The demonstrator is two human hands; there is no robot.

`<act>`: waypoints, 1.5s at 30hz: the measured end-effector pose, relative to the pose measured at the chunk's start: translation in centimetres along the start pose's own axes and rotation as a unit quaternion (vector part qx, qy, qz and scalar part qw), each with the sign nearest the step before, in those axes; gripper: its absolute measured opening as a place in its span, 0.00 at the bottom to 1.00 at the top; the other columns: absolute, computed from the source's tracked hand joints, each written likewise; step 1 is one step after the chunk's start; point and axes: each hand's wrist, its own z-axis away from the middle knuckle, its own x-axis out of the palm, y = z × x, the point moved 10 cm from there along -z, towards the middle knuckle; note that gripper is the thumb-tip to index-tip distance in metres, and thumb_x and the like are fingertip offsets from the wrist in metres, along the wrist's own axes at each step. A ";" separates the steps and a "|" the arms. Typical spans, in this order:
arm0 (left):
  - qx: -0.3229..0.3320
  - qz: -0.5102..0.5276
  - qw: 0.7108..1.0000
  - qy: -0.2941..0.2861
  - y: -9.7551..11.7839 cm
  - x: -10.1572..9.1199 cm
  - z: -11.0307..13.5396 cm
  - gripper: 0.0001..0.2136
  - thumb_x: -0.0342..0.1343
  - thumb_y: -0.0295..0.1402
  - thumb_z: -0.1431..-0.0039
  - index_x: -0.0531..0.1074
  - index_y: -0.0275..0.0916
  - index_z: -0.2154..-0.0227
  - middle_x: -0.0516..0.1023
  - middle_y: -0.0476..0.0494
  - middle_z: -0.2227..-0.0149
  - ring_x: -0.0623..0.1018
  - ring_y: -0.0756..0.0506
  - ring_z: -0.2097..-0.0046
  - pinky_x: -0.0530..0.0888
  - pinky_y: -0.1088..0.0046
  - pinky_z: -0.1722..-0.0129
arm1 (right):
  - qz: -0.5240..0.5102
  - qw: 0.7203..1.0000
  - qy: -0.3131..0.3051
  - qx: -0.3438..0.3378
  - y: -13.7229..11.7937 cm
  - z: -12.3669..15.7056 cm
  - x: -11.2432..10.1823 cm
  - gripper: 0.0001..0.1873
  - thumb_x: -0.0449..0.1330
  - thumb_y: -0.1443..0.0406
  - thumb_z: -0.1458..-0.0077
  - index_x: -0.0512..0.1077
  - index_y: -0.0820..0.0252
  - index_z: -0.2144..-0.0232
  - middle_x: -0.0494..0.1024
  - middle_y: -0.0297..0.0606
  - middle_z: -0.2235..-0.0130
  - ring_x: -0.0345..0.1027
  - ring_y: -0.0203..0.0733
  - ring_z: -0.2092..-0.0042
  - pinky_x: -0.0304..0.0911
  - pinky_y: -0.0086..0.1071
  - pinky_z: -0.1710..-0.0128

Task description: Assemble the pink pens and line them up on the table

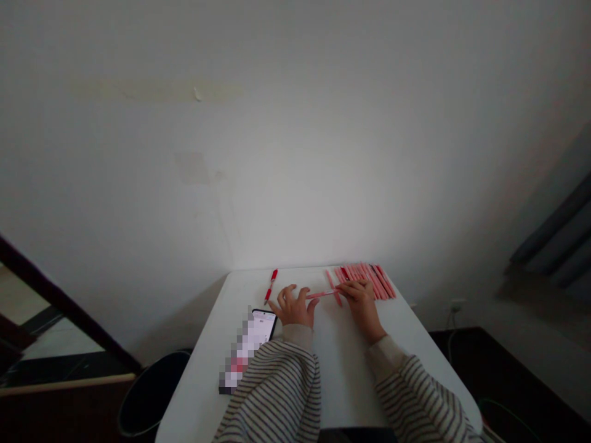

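Pink pen [323, 293] lies crosswise between the two hands, above the far half of a white bench [341, 363]. The bench has rounded corners and stands against a pale wall [295, 154] with a peeled mark and faint stains; the floor at right is dark. A round dark bin [150, 394] sits at the bench's left side, a socket [457, 303] with a cord is low on the wall at right, and grey fabric [561, 227] hangs at the right edge.

The right hand [362, 304] has its grip pinched on the pen's right end and hides part of the row of pens [372, 280] behind it. The left hand [296, 307] touches the other end, though I cannot tell whether its grip is closed. Its sleeve [277, 381] covers part of a phone [258, 329].

Counted: one pen between the hands, one slanting pen [329, 279] beneath it, one red pen [271, 287] at far left, one phone, upwards of ten pens in the row.
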 end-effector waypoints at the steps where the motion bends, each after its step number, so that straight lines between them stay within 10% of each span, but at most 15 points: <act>1: 0.002 0.000 1.000 -0.001 0.1 0.0 0.0 0.12 0.58 0.43 0.49 0.75 0.54 0.60 0.68 0.45 0.47 0.61 0.38 0.44 0.46 0.40 0.41 | -0.001 1.000 0.000 -0.001 0.0 0.0 0.0 0.13 0.54 0.58 0.41 0.79 0.50 0.63 0.78 0.40 0.62 0.58 0.49 0.56 0.56 0.44 0.55; 45: -0.013 -0.031 0.999 0.006 -0.4 0.7 0.0 0.09 0.52 0.42 0.43 0.77 0.50 0.68 0.69 0.46 0.47 0.62 0.40 0.44 0.47 0.41 0.41 | -0.012 1.000 -0.004 0.007 0.6 0.1 0.3 0.13 0.55 0.57 0.41 0.79 0.50 0.63 0.79 0.38 0.61 0.57 0.49 0.55 0.55 0.43 0.54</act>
